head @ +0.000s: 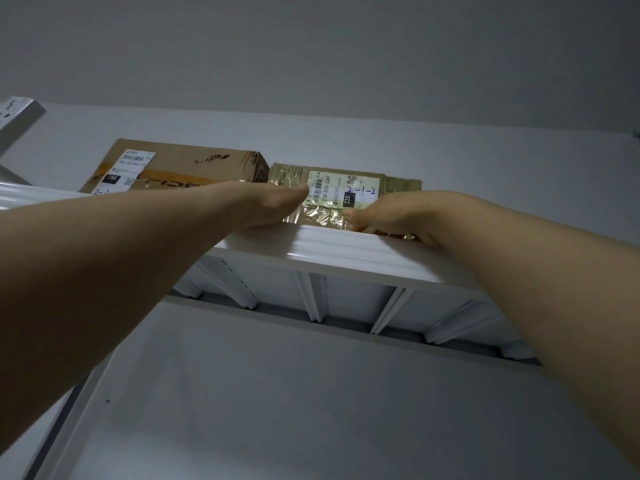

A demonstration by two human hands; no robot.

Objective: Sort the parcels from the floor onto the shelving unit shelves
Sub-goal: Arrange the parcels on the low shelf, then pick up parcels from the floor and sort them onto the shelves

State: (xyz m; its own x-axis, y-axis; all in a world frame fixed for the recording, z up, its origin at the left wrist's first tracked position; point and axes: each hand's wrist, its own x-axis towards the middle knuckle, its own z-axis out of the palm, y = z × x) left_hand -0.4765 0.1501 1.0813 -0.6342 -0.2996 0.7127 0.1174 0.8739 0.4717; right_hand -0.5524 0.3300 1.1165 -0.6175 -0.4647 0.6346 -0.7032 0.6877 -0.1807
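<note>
Reaching overhead with both arms to the top shelf (346,245) of the white metal shelving unit, seen from below. Bracing the small parcel (398,184) from either side: left hand (273,204) laid flat against its left front, fingers (298,195) straight and pressed together, pushing rather than gripping; right hand (394,213) at the lower right corner, thumb (350,214) lying along the front face, the other fingers hidden behind the hand and the shelf lip, so cannot tell whether curled round the bottom edge or merely resting there. Probably held so to slide the parcel back from the lip and square it up, a two-sided push suiting a shelf this high overhead. Sitting on the shelf right at its front edge, just beside a larger cardboard box (187,164) on the left, close enough to look touching, though cannot tell for sure; likely tucked in there to keep the row tight. Brown corrugated card, low and flat, wrapped over much of its face in glossy clear tape, wrinkled and catching the light. White shipping label (329,192) on the front, turned on its side, with a barcode, the print 220-220-040, a black block reading 220, a small QR code, and 2-1-2 handwritten in blue pen, perhaps a shelf code, facing outward for reading from below.
</note>
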